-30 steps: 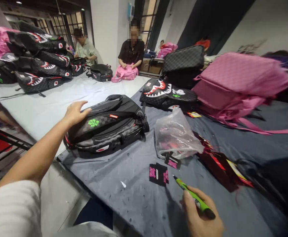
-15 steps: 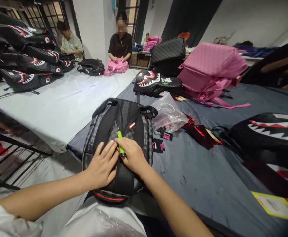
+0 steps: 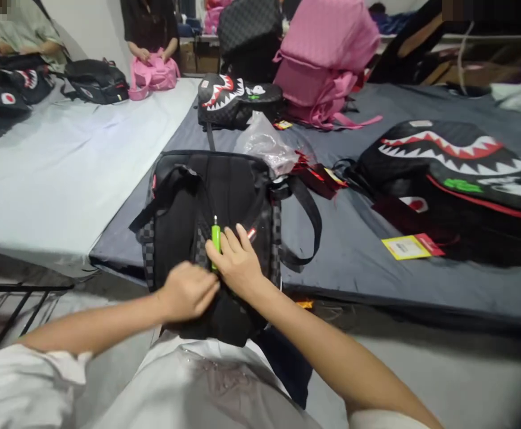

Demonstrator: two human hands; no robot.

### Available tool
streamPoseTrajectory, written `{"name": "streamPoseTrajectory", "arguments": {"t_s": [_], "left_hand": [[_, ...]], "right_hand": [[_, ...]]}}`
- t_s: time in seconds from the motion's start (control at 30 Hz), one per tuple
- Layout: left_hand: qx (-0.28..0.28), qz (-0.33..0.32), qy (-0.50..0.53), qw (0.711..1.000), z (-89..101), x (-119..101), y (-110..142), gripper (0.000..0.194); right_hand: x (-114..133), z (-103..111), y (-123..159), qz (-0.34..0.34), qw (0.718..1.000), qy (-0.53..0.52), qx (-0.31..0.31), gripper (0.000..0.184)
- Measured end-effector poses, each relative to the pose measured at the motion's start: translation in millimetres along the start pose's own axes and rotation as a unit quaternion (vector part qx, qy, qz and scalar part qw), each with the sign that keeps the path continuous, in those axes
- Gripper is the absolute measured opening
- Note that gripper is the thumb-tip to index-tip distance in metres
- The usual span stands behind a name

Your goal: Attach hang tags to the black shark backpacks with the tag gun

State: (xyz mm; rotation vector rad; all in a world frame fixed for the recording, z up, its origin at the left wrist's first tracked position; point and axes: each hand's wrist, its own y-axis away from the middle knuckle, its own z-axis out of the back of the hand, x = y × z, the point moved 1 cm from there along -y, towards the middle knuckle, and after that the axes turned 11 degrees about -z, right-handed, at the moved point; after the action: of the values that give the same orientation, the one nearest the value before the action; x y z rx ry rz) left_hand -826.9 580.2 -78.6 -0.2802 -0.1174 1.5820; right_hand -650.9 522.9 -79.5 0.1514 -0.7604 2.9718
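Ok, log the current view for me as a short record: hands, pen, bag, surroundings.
Left hand: curled against backpack; grip unclear
Right hand: on backpack, holding pen
Pen: green, tip pointing away from wearer
Backpack: strap side up, overhanging table edge
Beyond: plastic bag, pink bags
Right: shark-mouth bag, yellow-edged tag

Soft, fairly even indoor light seems to fall from above. The pale worktop (image 3: 86, 155) between nine and ten o'clock reads brightest, with a washed-out sheen; the grey-blue worktop (image 3: 353, 262) toward three o'clock is dimmer, with deep shadow under its near edge. Detail sinks into the dark panels of the black backpack (image 3: 237, 170). Glare streaks the clear plastic bag (image 3: 264, 143) at twelve. Motion blur smears the left fingers (image 3: 195, 285). The margins look stretched, pixelation masks the ten o'clock corner, and blackness fills the four o'clock one.
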Motion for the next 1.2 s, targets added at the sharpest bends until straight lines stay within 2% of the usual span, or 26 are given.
{"name": "streamPoseTrajectory", "arguments": {"t_s": [0.1, 0.17, 0.2, 0.33, 0.4, 0.47, 0.53, 0.67, 0.73, 0.87, 0.93, 1.0, 1.07, 1.13, 1.2], "left_hand": [[-0.141, 0.002, -0.047, 0.989, 19.3, 46, -54, 0.018], [-0.168, -0.028, -0.049, 0.984, 16.9, 64, -89, 0.019], [-0.147, -0.062, -0.048, 0.986, 11.8, 68, -106, 0.022], [0.022, -0.214, -0.063, 0.974, -19.9, 75, -182, 0.025], [0.077, -0.242, -0.074, 0.964, -33.0, 79, -214, 0.031], [0.114, -0.25, -0.076, 0.958, -39.2, 80, -234, 0.041], [0.133, -0.265, -0.064, 0.953, -37.4, 75, -239, 0.045], [0.131, -0.314, -0.044, 0.939, -19.2, 68, -228, 0.044], [0.12, -0.285, -0.074, 0.948, -8.0, 81, -228, 0.053], [0.071, -0.163, -0.153, 0.972, 15.1, 124, -230, 0.067], [0.07, -0.167, -0.137, 0.974, 18.9, 129, -222, 0.066], [0.087, -0.204, -0.098, 0.97, 13.6, 119, -210, 0.06], [0.094, -0.22, -0.075, 0.968, 4.2, 104, -197, 0.051], [0.089, -0.206, -0.065, 0.972, -3.6, 91, -188, 0.044], [0.084, -0.188, -0.051, 0.977, -8.0, 86, -185, 0.042]], "right_hand": [[-25, -2, 15, -0.035, 0.999, 0.027, 0.024, 0.027], [-40, 2, 42, -0.085, 0.995, 0.058, 0.014, 0.027], [-44, 3, 58, -0.112, 0.991, 0.067, 0.004, 0.026], [-41, -9, 114, -0.191, 0.98, 0.012, -0.05, 0.02], [-35, -19, 129, -0.201, 0.975, -0.027, -0.093, 0.024], [-32, -28, 136, -0.195, 0.973, -0.041, -0.119, 0.029], [-32, -33, 138, -0.189, 0.974, -0.048, -0.119, 0.03], [-32, -38, 139, -0.196, 0.971, -0.049, -0.123, 0.03], [-30, -41, 141, -0.194, 0.97, -0.054, -0.139, 0.028], [-30, -42, 141, -0.19, 0.969, -0.082, -0.138, 0.026], [-32, -35, 136, -0.189, 0.968, -0.103, -0.13, 0.028], [-34, -23, 123, -0.2, 0.957, -0.155, -0.139, 0.038], [-37, -10, 103, -0.256, 0.921, -0.245, -0.165, 0.047], [-42, -2, 79, -0.364, 0.845, -0.338, -0.195, 0.043], [-49, -2, 56, -0.469, 0.761, -0.398, -0.205, 0.03]]}}
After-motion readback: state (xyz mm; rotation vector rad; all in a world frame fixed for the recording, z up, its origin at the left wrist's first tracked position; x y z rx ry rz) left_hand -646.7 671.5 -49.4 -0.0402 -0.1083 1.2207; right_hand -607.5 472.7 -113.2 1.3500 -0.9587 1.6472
